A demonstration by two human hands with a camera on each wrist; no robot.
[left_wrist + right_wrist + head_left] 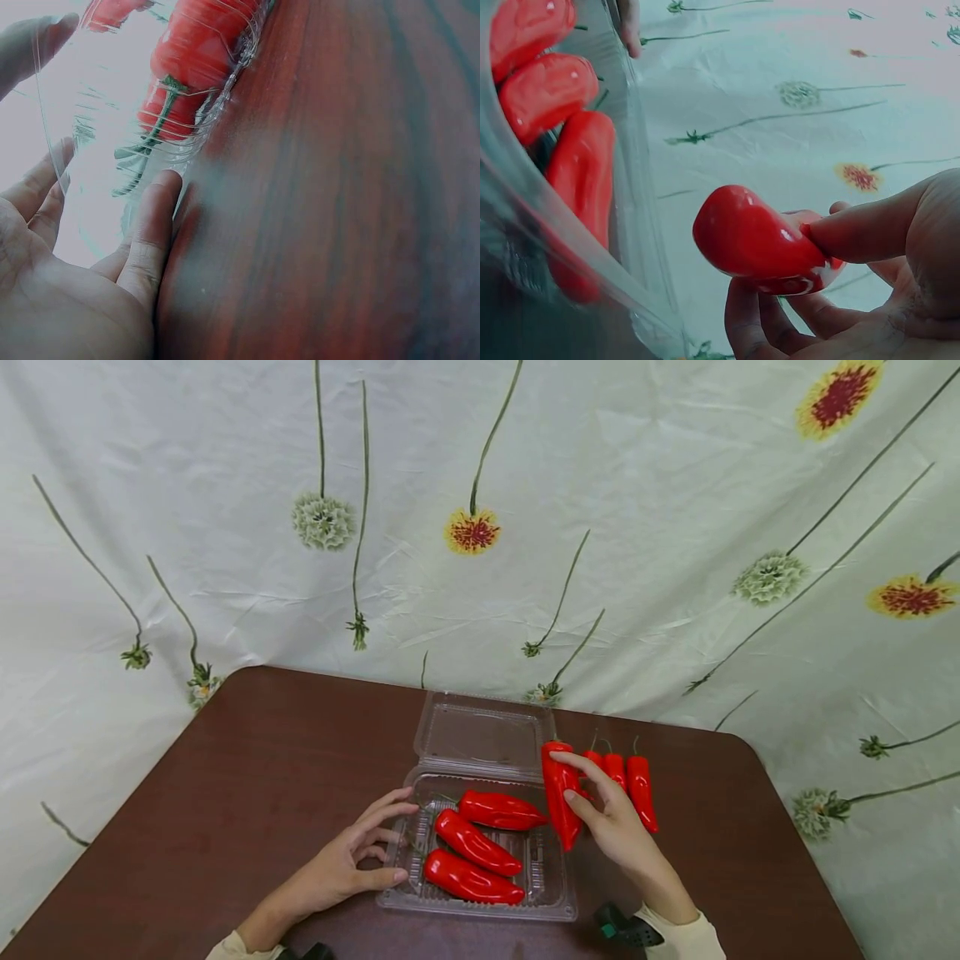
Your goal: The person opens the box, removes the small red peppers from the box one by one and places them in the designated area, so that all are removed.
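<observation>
My right hand (618, 831) pinches a long red pepper (559, 789) between thumb and fingers, at the right rim of a clear plastic container (551, 910). In the right wrist view, that pepper (742, 232) lies beside the container wall. Inside the container rest three more red peppers: an upper one (498, 810), a middle one (476, 843) and a lower one (472, 878). At the container's left side is my left hand (360, 856), fingers spread and loosely bent, fingertips right at the clear wall. A green stem (161, 120) shows through that wall in the left wrist view.
The container's lid (483, 735) lies folded back behind it. Several red peppers, among them the rightmost one (641, 789), lie on the brown table (247, 777) beyond my right hand, partly hidden by it. A flower-printed cloth (637, 527) hangs behind the table.
</observation>
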